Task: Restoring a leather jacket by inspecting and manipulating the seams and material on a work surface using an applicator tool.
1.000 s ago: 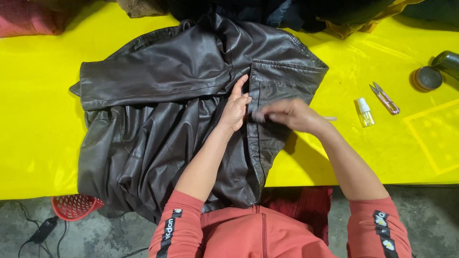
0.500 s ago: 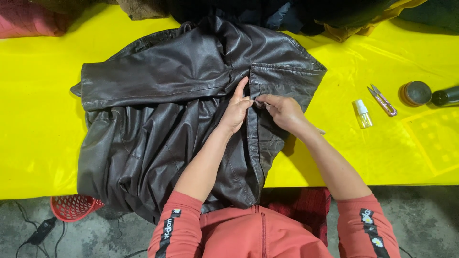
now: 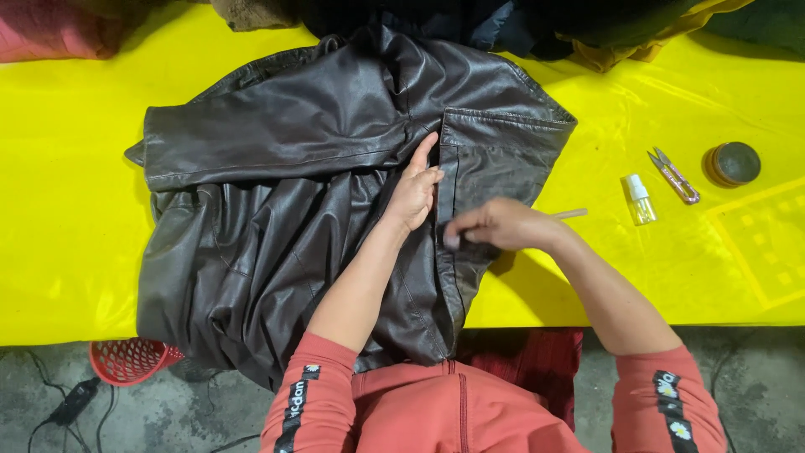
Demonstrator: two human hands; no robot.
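We press our open left hand [image 3: 413, 191] flat on the brown leather jacket [image 3: 293, 184] while our right hand [image 3: 496, 226] pinches a thin stick [image 3: 570, 214], spray bottle [image 3: 641, 200] at 3 o'clock.

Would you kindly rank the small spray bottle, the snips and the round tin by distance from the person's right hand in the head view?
From the right hand:
1. Small spray bottle, just to its right.
2. Snips, further right, slightly higher.
3. Round tin, farthest right.
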